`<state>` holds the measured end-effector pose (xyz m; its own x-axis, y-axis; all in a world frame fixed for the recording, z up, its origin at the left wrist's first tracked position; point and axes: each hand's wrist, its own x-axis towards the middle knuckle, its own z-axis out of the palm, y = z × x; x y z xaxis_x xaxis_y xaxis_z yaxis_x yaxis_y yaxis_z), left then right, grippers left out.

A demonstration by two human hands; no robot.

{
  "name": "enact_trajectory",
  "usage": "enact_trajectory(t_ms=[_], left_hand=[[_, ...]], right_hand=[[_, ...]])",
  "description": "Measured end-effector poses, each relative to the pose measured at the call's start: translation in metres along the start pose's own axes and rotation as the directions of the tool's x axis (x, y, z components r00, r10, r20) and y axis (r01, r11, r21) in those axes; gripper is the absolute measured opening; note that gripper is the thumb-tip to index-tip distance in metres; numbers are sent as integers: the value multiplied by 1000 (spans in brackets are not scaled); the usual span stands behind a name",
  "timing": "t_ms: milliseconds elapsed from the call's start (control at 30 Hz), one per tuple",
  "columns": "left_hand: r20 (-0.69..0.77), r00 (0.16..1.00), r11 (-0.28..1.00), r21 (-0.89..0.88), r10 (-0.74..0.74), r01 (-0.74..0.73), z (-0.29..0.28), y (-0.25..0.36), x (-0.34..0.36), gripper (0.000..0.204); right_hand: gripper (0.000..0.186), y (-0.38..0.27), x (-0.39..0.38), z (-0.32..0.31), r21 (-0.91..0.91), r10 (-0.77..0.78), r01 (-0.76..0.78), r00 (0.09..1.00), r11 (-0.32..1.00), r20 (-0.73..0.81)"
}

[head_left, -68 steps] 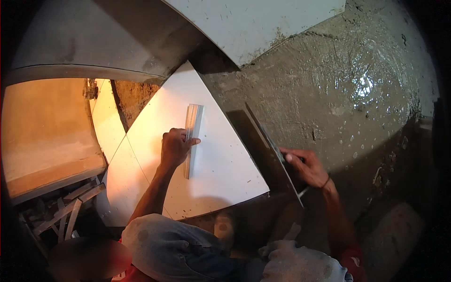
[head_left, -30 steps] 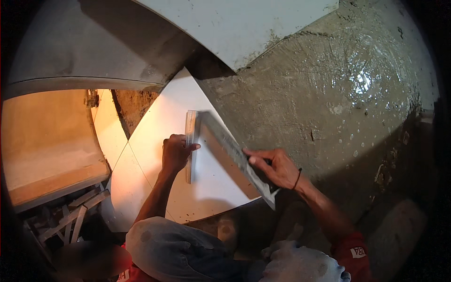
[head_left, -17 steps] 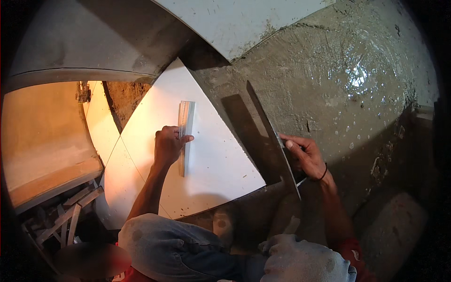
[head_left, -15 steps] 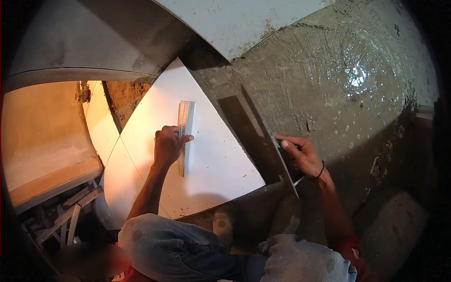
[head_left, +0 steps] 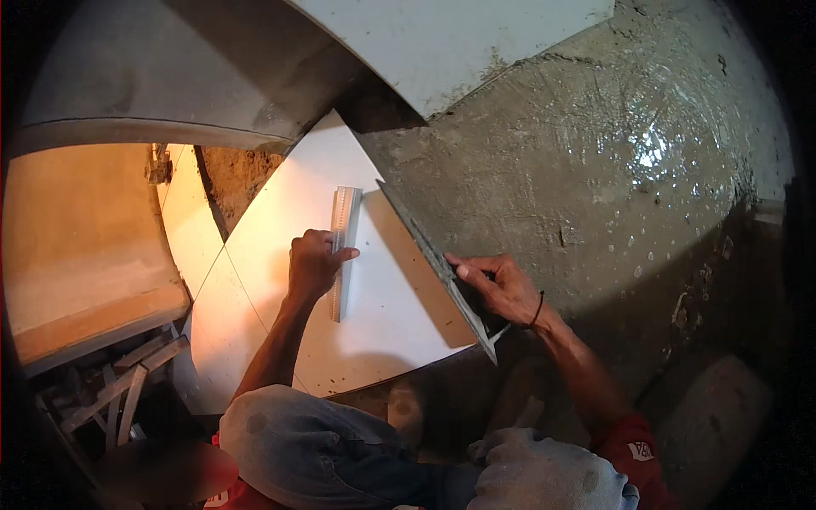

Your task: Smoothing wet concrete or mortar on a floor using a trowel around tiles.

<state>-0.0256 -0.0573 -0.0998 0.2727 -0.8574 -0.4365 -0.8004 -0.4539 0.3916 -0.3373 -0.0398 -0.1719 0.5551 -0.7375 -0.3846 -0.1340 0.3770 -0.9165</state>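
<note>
My left hand (head_left: 312, 262) is closed around a short silver metal bar (head_left: 343, 221) with a row of small marks along one edge. It holds the bar over a large white tile (head_left: 365, 340). My right hand (head_left: 501, 287) grips a long flat trowel (head_left: 416, 234), seen nearly edge-on, its handle mostly hidden by the fingers. The blade slants along the tile's right edge, partly over the tile, and casts a brown shadow on it. I cannot tell whether the blade touches the tile.
Wet grey mortar (head_left: 544, 153) spreads to the right, shiny at the far end. Another pale tile (head_left: 476, 42) lies at the top. A curved grey ledge (head_left: 153, 93) stands at the upper left, above a warmly lit panel (head_left: 85, 229). Wooden strips (head_left: 136, 382) are piled at lower left.
My right hand and the trowel have moved left, from above the mortar to the tile's right edge. My left hand keeps its hold on the bar, almost in place.
</note>
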Motion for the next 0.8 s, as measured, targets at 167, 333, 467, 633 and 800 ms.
enact_trajectory(t_ms=[167,333,467,633,800], left_hand=[[66,997,998,51,44,-48,1,-5,3,24],[-35,986,983,88,165,-161,1,-5,-2,26],[70,997,1000,20,12,-14,-2,-1,-1,36],[20,999,996,77,35,-36,-1,-8,-1,39],[-99,986,973,200,133,-112,-8,0,-6,36]], right_hand=[[36,-21,-53,-13,65,-143,144,990,987,-13],[32,-39,-91,-57,122,13,26,952,992,-304],[31,-40,-113,-75,-414,-207,-13,852,910,-481],[31,-8,-124,-88,-569,-329,-131,702,812,-631],[32,28,-145,-103,-527,-317,-183,623,830,-715]])
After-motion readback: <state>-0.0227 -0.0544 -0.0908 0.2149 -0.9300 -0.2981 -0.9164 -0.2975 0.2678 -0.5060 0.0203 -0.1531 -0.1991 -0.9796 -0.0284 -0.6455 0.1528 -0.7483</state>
